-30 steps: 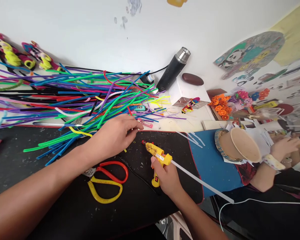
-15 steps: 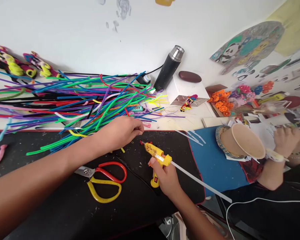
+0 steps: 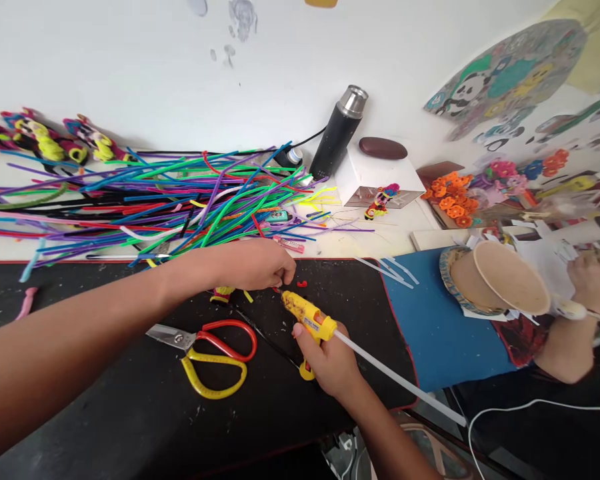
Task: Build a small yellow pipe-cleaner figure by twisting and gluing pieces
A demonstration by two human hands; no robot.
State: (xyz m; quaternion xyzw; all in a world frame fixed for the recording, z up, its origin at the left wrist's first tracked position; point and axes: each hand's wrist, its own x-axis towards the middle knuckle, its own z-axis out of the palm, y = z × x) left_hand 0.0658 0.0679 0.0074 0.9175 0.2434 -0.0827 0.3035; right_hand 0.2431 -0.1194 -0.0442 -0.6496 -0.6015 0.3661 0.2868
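My right hand (image 3: pixel 333 360) is wrapped round a yellow glue gun (image 3: pixel 307 315), with a long white glue stick (image 3: pixel 400 380) coming out of its back. My left hand (image 3: pixel 265 265) is closed in a pinch right by the nozzle; a bit of red shows under its fingertips, too small to make out. Another small red piece (image 3: pixel 302 284) lies on the black mat (image 3: pixel 130 407) just beyond the gun. Scissors (image 3: pixel 215 360) with one red and one yellow handle lie below my left forearm. A small yellow and dark red figure (image 3: pixel 222 295) is partly hidden beneath my left wrist.
Many coloured pipe cleaners (image 3: pixel 230 193) spread along the wall. Behind them stand a black thermos (image 3: pixel 337 133) and a white box (image 3: pixel 375 177). To the right are glue sticks (image 3: pixel 393 272), a paper bowl (image 3: pixel 510 277) and another person's arm (image 3: pixel 567 347). A black cord crosses the mat.
My left hand has come down towards the nozzle, and the gun has shifted slightly left and down. The red piece beyond the gun and the small figure now show.
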